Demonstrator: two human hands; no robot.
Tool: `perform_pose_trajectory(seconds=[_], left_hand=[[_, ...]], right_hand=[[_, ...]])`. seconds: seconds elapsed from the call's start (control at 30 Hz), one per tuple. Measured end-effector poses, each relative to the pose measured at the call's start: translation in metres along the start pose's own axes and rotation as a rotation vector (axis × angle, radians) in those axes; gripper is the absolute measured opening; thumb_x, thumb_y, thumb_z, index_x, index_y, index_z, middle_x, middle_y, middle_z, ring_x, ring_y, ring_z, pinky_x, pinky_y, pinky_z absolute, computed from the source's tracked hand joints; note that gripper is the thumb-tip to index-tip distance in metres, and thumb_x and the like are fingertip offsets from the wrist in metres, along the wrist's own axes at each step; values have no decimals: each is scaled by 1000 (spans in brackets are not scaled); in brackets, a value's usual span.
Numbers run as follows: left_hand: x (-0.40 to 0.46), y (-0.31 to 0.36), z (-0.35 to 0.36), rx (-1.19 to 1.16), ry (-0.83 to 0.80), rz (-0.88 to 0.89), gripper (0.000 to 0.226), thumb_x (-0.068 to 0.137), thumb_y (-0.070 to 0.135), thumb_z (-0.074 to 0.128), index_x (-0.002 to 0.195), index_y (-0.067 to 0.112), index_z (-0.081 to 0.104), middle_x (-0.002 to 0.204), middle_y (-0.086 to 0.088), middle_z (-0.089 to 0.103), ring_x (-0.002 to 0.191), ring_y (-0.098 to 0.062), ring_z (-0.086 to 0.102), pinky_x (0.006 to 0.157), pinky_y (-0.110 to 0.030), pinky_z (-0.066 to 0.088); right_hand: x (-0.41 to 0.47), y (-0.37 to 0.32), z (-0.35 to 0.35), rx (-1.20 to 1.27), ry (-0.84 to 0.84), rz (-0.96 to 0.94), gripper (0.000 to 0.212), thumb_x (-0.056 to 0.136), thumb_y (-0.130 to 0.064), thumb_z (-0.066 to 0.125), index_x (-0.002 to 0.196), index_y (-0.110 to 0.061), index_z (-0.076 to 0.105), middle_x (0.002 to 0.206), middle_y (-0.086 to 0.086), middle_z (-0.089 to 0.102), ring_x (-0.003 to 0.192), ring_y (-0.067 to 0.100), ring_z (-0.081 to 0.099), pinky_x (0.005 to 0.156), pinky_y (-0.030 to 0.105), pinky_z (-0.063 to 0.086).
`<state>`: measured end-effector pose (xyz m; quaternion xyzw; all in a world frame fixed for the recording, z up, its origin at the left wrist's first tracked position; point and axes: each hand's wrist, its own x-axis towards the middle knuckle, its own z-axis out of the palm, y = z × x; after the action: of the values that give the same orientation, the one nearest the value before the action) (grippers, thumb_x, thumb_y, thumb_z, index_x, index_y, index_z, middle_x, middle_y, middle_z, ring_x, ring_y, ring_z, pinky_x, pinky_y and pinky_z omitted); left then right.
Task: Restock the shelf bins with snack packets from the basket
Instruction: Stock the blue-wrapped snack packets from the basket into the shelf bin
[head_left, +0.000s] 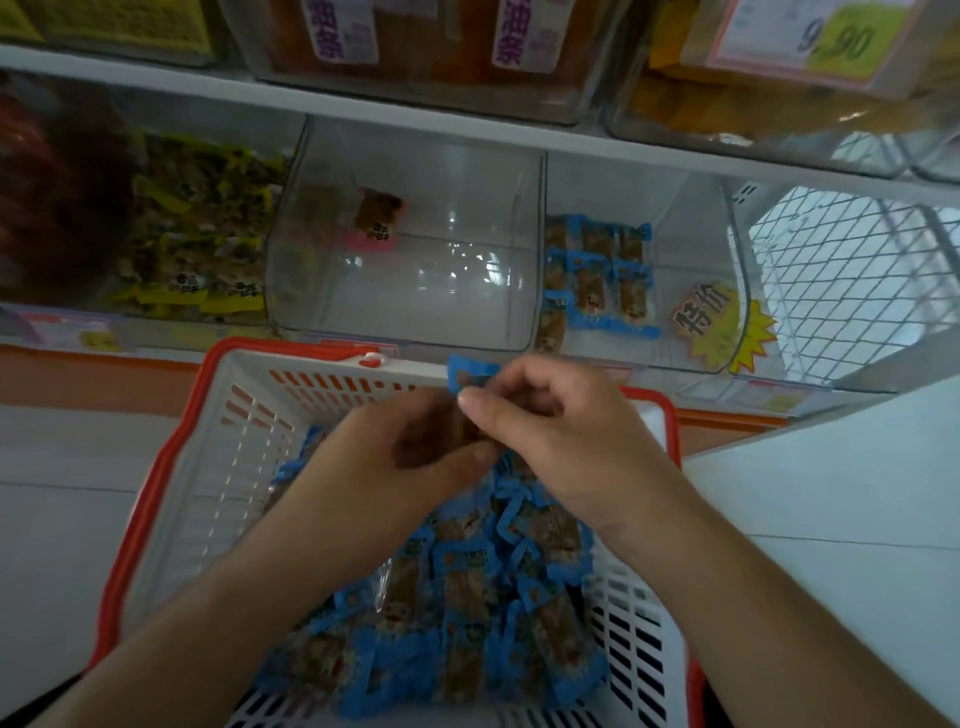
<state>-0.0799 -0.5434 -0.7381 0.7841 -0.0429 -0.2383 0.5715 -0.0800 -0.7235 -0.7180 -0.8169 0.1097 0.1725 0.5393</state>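
Both hands meet over the basket (218, 467): the right hand (550, 431) has its grip pinched on a blue-edged packet (470, 375), and the left hand (395, 457) is curled around the same small bunch from below. Underneath, a heap of blue packets (467, 597) fills the basket. Looks like gathering a handful. Next comes a lift forward into the right bin (597, 280), which holds matching blue stock; the middle bin (415, 270) is almost bare.

Two bare forearms, no sleeves, watch or rings showing; left hand (410, 457) and right hand (550, 431) have short, unpainted nails.
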Motion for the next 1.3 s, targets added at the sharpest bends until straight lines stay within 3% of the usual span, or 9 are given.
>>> perform_pose_trajectory(seconds=[0.13, 0.3, 0.5, 0.63, 0.8, 0.87, 0.93, 1.0, 1.3], left_hand=[[-1, 1, 0, -209, 57, -126, 26, 98, 5, 64, 108, 24, 79, 104, 3, 80, 100, -15, 76, 96, -45, 58], [-1, 1, 2, -329, -5, -165, 23, 97, 11, 64, 110, 22, 80, 111, -6, 78, 107, -26, 74, 100, -50, 54], [5, 0, 8, -118, 84, -100, 33, 92, 5, 71, 106, 34, 76, 103, 8, 79, 97, -9, 75, 85, -33, 61], [11, 7, 14, -60, 153, -162, 28, 86, -1, 77, 98, 25, 76, 96, -3, 79, 85, -19, 78, 84, -48, 62], [55, 56, 40, 136, 119, -80, 19, 90, 18, 78, 97, 34, 71, 91, 18, 76, 75, -5, 76, 67, -26, 62], [88, 72, 55, 170, 146, -53, 11, 93, 26, 75, 97, 35, 70, 89, 20, 75, 75, -3, 75, 70, -31, 63], [127, 80, 73, 202, 164, -51, 1, 97, 29, 70, 98, 30, 71, 87, 11, 77, 75, -7, 76, 73, -37, 65], [167, 84, 90, 303, 191, -52, 6, 99, 26, 67, 95, 23, 70, 88, 3, 76, 77, -13, 76, 72, -37, 65], [245, 34, 138, 674, 200, -157, 11, 93, 16, 71, 101, 14, 63, 92, -3, 65, 73, -14, 60, 53, -26, 48]], right_hand=[[1, 1, -12, 205, 49, -30, 17, 103, -23, 64, 94, -20, 78, 88, 2, 77, 82, 15, 73, 70, 29, 56], [5, 16, -18, 61, 58, -19, 5, 96, -33, 76, 96, -29, 73, 95, -3, 75, 90, 14, 73, 82, 38, 62], [14, 25, -21, 7, 83, -29, 12, 99, -22, 73, 88, -27, 72, 84, -4, 76, 79, 13, 75, 80, 47, 66], [17, 24, -36, -38, 56, -44, 8, 99, -28, 73, 92, -30, 76, 87, -14, 76, 83, 2, 73, 78, 24, 60], [21, 38, -91, -69, 610, 41, 32, 97, -18, 69, 126, -27, 60, 123, -10, 61, 98, -2, 58, 66, -2, 41], [25, 53, -109, -128, 710, 123, 49, 90, -13, 69, 137, -19, 54, 131, 0, 56, 114, 15, 56, 74, 4, 41], [27, 59, -118, -156, 680, 220, 62, 79, -27, 67, 137, -14, 52, 130, 6, 58, 121, 31, 57, 94, 35, 53], [28, 64, -123, -222, 626, 287, 64, 67, -40, 58, 125, -12, 55, 119, 9, 62, 114, 37, 60, 94, 51, 55], [28, 78, -132, -323, 462, 284, 50, 85, -28, 68, 132, -19, 54, 118, 1, 55, 124, 25, 48, 108, 43, 44]])
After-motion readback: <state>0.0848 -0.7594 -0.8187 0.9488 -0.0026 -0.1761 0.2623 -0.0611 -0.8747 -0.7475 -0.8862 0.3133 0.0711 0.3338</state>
